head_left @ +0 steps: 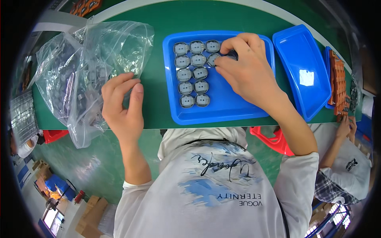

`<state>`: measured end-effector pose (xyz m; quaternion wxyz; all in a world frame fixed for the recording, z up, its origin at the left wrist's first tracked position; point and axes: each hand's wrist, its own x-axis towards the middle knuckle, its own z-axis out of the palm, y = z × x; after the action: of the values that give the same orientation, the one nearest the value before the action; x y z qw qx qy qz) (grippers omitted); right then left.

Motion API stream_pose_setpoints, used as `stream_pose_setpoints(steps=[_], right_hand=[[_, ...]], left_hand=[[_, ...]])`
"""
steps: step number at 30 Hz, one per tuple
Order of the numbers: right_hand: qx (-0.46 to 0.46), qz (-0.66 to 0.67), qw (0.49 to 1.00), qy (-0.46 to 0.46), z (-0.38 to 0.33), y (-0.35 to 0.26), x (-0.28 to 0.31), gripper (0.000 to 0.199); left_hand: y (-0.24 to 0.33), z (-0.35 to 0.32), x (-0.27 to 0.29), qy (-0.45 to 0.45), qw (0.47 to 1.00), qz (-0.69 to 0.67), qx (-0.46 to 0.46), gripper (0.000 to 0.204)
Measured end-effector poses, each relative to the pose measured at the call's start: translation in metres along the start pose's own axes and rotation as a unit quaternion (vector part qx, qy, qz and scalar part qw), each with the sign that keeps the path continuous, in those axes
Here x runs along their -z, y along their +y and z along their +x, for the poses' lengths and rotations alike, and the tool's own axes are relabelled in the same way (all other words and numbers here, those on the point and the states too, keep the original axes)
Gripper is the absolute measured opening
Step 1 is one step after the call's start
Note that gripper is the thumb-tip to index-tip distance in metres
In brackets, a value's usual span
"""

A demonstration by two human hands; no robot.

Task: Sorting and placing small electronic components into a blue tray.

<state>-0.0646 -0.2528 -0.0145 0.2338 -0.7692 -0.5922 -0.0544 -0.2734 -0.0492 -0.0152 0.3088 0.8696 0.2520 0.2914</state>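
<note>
A blue plastic tray (pixel 234 113) lies on the green table. Inside it, several small rounded grey parts with dark rims (pixel 185 87) sit in columns along the left side. My right hand (pixel 248 63) reaches over the tray, its thumb and fingers closed at a rounded grey part (pixel 213 59) in the third column. The fingers partly cover that part and hide the tray's upper right area. My left hand (pixel 125 105) hovers beside a clear plastic bag (pixel 95 67), fingers loosely curled and the thumb apart, with nothing visible in it. More parts show dimly through the bag.
To the right of the tray lies another blue tray (pixel 303 75), tilted. Beyond it are orange panels (pixel 338 79) with a co-worker's hands (pixel 347 127) beside them. Red stools (pixel 274 139) stand below the table edge, and cardboard boxes (pixel 93 214) are on the floor at left.
</note>
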Motion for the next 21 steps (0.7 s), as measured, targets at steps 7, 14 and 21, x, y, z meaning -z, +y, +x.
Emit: stream_pose_setpoints(steps=[7, 14, 21], right_hand=[[-0.011, -0.013, 1.0, 0.004, 0.004, -0.004, -0.003, 0.016], [-0.039, -0.002, 0.999, 0.029, 0.004, -0.01, 0.003, 0.018], [0.009, 0.031, 0.999, -0.001, -0.001, -0.023, -0.002, 0.024]], left_hand=[[0.0, 0.0, -0.007, 0.007, 0.998, -0.045, -0.031, 0.01], [0.015, 0.01, -0.014, -0.074, 0.99, -0.025, -0.114, 0.039], [0.034, 0.013, -0.031, -0.145, 0.976, -0.027, -0.16, 0.063]])
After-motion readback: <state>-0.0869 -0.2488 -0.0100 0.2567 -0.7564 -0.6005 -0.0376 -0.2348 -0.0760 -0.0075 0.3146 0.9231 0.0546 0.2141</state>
